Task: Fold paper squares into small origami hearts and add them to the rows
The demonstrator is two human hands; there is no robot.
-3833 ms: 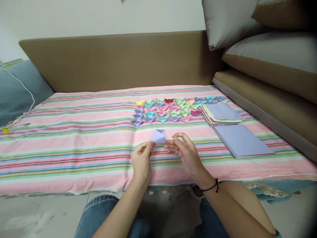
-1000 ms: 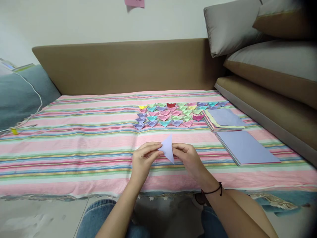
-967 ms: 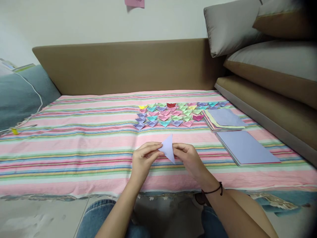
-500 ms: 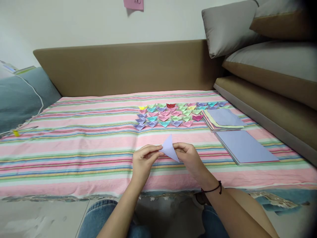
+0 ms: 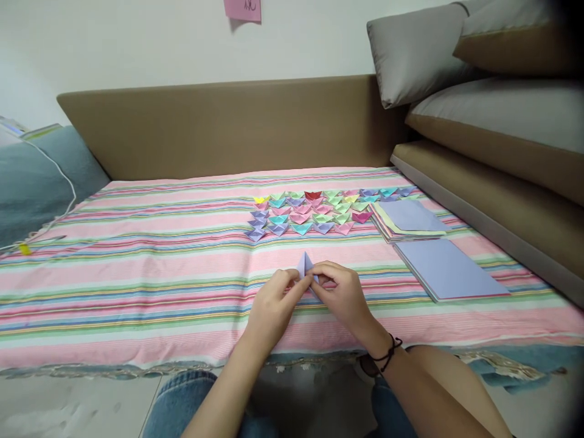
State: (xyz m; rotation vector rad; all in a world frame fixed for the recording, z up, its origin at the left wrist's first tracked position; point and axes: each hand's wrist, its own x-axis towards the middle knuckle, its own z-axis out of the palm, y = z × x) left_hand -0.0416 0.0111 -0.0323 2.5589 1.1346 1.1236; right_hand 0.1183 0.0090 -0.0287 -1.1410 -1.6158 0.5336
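A small lilac sheet of folded paper (image 5: 304, 263) is held upright between my hands, its pointed tip showing above the fingers and its lower part mostly hidden. My left hand (image 5: 275, 302) pinches its left side, thumb pointing toward the middle. On the other side my right hand (image 5: 342, 293) grips it with thumb and fingertips, close against the left thumb. Beyond them, rows of small folded paper boats (image 5: 301, 217) in lilac, pink, green, turquoise, yellow and red lie on the striped cloth (image 5: 137, 274).
To the right lie a stack of lilac-topped paper sheets (image 5: 451, 267) and a looser pile of coloured paper (image 5: 413, 218). Big cushions (image 5: 497, 115) are heaped at the right. A brown backrest (image 5: 228, 128) stands behind the cloth. A white cable (image 5: 68, 176) runs at the left.
The paper has turned from a flat triangle seen broadside to an upright point with a visible crease. Both hands have come closer together, thumbs now meeting on it.
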